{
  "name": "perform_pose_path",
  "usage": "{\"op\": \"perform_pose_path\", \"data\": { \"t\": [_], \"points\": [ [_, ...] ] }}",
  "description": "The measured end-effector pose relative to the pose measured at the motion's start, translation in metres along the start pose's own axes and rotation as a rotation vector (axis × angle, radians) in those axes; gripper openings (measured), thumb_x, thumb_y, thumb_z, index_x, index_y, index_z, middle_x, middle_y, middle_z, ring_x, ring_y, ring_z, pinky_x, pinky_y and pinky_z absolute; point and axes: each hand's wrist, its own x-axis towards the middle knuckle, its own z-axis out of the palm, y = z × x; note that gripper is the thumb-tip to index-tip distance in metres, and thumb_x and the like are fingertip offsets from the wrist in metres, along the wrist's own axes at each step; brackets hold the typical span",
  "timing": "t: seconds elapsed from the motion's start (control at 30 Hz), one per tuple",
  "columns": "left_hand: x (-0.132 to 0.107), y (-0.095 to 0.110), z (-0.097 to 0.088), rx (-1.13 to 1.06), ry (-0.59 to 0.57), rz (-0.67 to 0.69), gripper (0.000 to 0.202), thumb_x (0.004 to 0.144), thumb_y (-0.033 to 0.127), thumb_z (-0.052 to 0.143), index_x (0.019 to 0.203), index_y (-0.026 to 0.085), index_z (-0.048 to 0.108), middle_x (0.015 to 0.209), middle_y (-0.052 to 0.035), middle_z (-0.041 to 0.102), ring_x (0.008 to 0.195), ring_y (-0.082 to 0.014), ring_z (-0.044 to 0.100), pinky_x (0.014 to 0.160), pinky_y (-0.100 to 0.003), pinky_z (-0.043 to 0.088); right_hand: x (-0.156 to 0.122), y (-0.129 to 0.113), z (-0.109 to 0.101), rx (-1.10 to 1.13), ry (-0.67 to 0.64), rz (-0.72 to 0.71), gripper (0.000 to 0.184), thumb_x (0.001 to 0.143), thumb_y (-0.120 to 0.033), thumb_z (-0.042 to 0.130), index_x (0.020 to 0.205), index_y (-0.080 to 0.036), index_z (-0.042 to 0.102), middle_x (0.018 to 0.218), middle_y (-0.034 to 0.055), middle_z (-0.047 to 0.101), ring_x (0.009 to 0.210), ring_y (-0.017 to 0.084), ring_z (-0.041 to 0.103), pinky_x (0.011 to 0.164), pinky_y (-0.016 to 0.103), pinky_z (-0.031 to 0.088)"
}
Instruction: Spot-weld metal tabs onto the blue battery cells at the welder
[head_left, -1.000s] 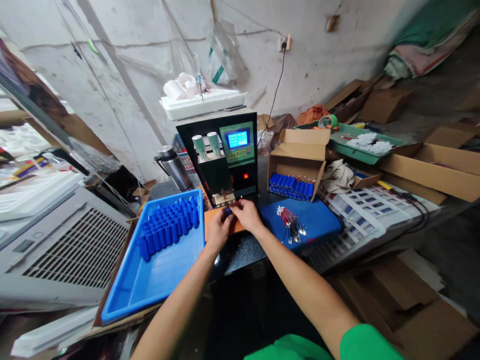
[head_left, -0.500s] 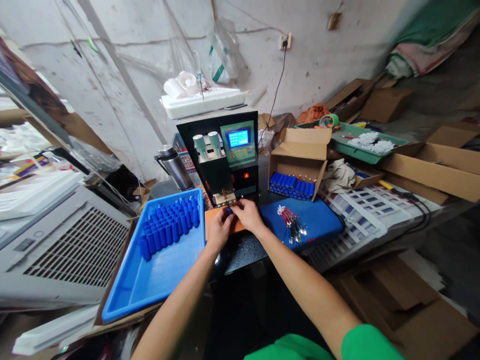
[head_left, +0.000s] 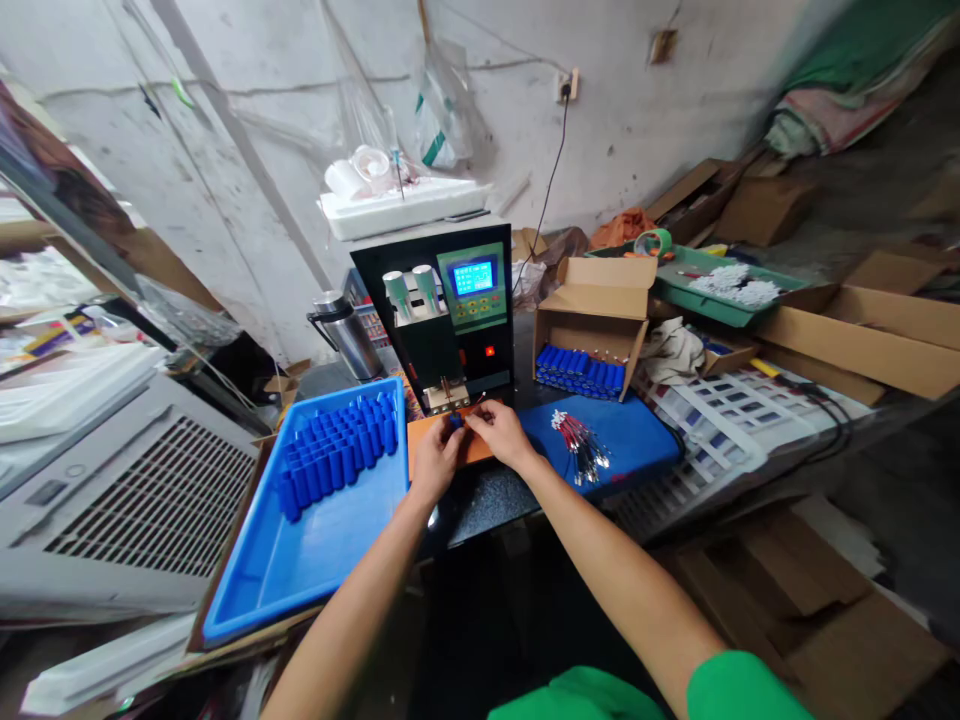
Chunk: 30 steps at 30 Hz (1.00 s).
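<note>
My left hand [head_left: 435, 460] and my right hand [head_left: 501, 433] meet over an orange pad [head_left: 420, 437], just below the electrodes of a black spot welder [head_left: 442, 320]. Both are pinched on a small blue battery cell [head_left: 454, 422] held up to the welder's tips. A thin red wire seems to run from the cell under my right fingers. A bundle of red wire leads [head_left: 581, 445] lies on a blue mat [head_left: 637, 440] to the right of my right hand. Left of my left hand, a blue tray [head_left: 315, 560] carries several blue cells [head_left: 337, 455].
An open cardboard box [head_left: 600, 300] behind the mat holds more blue cells [head_left: 581, 370]. A steel kettle [head_left: 346, 335] stands left of the welder. A green tray [head_left: 720, 300] with white parts and more cartons crowd the right. A grey vented unit [head_left: 127, 490] sits at far left.
Both hands stay pinched at the welder tips with only slight finger shifts. The view has drifted a little.
</note>
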Motion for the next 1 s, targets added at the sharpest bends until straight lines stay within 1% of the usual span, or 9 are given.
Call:
{"op": "perform_pose_path", "data": {
  "t": [0.17,0.3,0.43,0.53,0.63,0.73,0.8,0.9,1.0],
  "points": [
    [0.001,0.001,0.000,0.004,-0.013,0.038,0.029,0.085,0.036,0.056,0.105,0.016,0.062,0.104,-0.0083,0.070,0.101,-0.0227,0.065,0.098,-0.041,0.047,0.000,0.004,-0.001,-0.037,-0.023,0.012,0.020,0.077,-0.034,0.061,0.066,-0.018,0.060,0.065,0.0008,0.063,0.063,0.015,0.054,0.058,0.025,0.040],
    [0.001,0.010,-0.001,0.012,-0.002,0.008,0.030,0.081,0.036,0.060,0.102,0.015,0.063,0.097,-0.0077,0.071,0.094,-0.0226,0.066,0.090,-0.040,0.051,-0.001,0.004,-0.002,0.037,-0.031,0.035,0.025,0.075,-0.038,0.061,0.060,-0.018,0.057,0.054,-0.0019,0.055,0.055,0.013,0.049,0.052,0.023,0.035],
    [0.001,0.019,-0.011,-0.014,0.101,-0.057,0.038,0.073,0.039,0.065,0.103,0.015,0.064,0.098,-0.0083,0.071,0.094,-0.0233,0.066,0.089,-0.038,0.051,-0.002,0.000,-0.005,0.130,-0.063,0.079,0.027,0.072,-0.041,0.062,0.058,-0.019,0.055,0.048,-0.0040,0.049,0.047,0.011,0.043,0.048,0.023,0.032],
    [0.000,0.026,-0.024,0.058,0.171,-0.115,0.035,0.074,0.044,0.061,0.090,0.014,0.067,0.089,-0.0075,0.071,0.087,-0.0228,0.066,0.082,-0.036,0.051,-0.003,-0.004,-0.008,0.187,-0.055,0.116,0.028,0.070,-0.042,0.062,0.057,-0.019,0.054,0.046,-0.0045,0.047,0.044,0.010,0.040,0.045,0.022,0.030],
    [-0.001,0.034,-0.036,0.234,0.080,-0.151,0.030,0.074,0.043,0.058,0.073,0.015,0.068,0.071,-0.0043,0.068,0.073,-0.0206,0.063,0.072,-0.032,0.049,-0.004,-0.006,-0.009,0.225,-0.029,0.136,0.028,0.069,-0.042,0.063,0.056,-0.018,0.054,0.045,-0.0046,0.046,0.043,0.009,0.038,0.044,0.022,0.027],
    [-0.005,0.041,-0.042,0.371,-0.064,-0.154,0.027,0.074,0.040,0.057,0.070,0.016,0.068,0.068,-0.0030,0.069,0.069,-0.0196,0.061,0.067,-0.030,0.046,-0.003,-0.005,-0.010,0.277,-0.011,0.151,0.029,0.069,-0.042,0.064,0.056,-0.018,0.055,0.046,-0.0043,0.047,0.042,0.008,0.038,0.043,0.021,0.026],
    [-0.008,0.044,-0.042,0.375,-0.127,-0.151,0.027,0.075,0.040,0.058,0.073,0.016,0.069,0.071,-0.0032,0.070,0.068,-0.0191,0.061,0.065,-0.029,0.046,-0.002,-0.003,-0.010,0.317,0.003,0.158,0.029,0.069,-0.043,0.064,0.058,-0.018,0.055,0.048,-0.0037,0.049,0.043,0.008,0.039,0.043,0.021,0.026],
    [-0.013,0.045,-0.037,0.285,-0.189,-0.154,0.028,0.077,0.042,0.058,0.074,0.016,0.068,0.071,-0.0036,0.071,0.066,-0.0177,0.061,0.063,-0.028,0.046,-0.001,0.001,-0.009,0.347,0.016,0.156,0.028,0.069,-0.043,0.065,0.061,-0.018,0.056,0.052,-0.0028,0.051,0.046,0.009,0.041,0.043,0.021,0.027],
    [-0.014,0.043,-0.032,0.232,-0.173,-0.149,0.029,0.078,0.044,0.058,0.072,0.016,0.065,0.068,-0.0026,0.068,0.062,-0.0157,0.059,0.060,-0.026,0.044,-0.002,0.001,-0.010,0.328,-0.002,0.137,0.028,0.071,-0.044,0.063,0.063,-0.018,0.056,0.054,-0.0029,0.051,0.047,0.009,0.042,0.045,0.021,0.029]
  ]
}}
